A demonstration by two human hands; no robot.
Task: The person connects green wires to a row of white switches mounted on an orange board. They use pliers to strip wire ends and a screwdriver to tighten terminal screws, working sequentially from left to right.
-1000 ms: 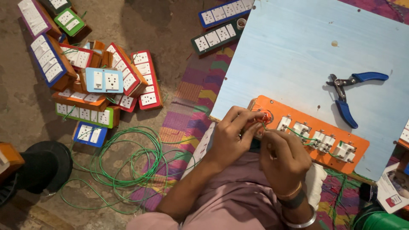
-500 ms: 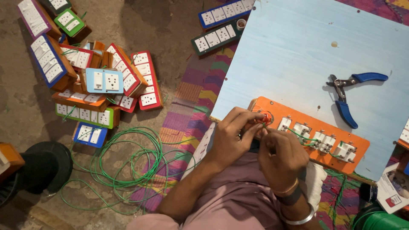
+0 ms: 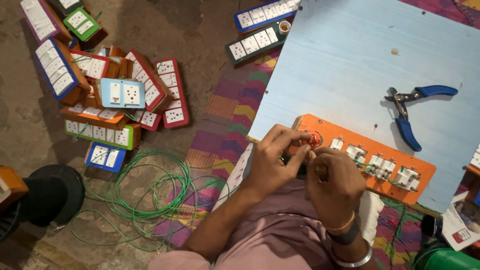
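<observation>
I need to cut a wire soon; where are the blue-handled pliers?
In the head view, the blue-handled pliers lie on the pale blue board, right of both hands, just above the orange switch panel.

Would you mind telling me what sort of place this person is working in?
Probably a small floor-level electrical assembly workshop: finished switchboards piled on the ground, a coil of green wire, and blue-handled pliers on the pale blue worktable.

Head-worn view, steeply downward, close over hands (image 3: 300,170) and blue board (image 3: 350,65).
</observation>
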